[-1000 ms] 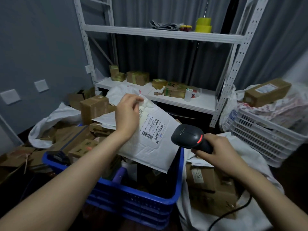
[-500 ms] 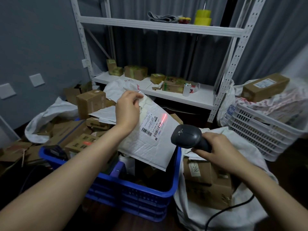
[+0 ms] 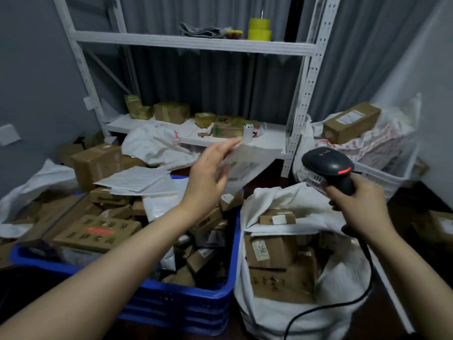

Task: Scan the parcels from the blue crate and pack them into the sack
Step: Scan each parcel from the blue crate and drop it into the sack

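Shelving (image 3: 191,44): one crate (image 3: 176,300), one sack (image 3: 277,315), one scanner (image 3: 328,165), one mailer (image 3: 252,163), two hands (image 3: 208,175) (image 3: 355,204).

**A parcel sorting room**

This is a small dispatch or stock room for parcels. A white slotted-steel shelving rack (image 3: 191,42) stands against grey curtains (image 3: 220,82). Its lower shelf carries taped cardboard boxes (image 3: 171,112) and its upper one yellow tape rolls (image 3: 259,29). On the floor (image 3: 402,209) a blue crate (image 3: 183,300) is heaped with labelled cartons and mailers. A white sack (image 3: 289,315) just beside it holds more, and a white basket (image 3: 382,171) to the right carries another carton. A corded barcode scanner (image 3: 328,165) and a white mailer (image 3: 247,163) with a printed label show shipping work.
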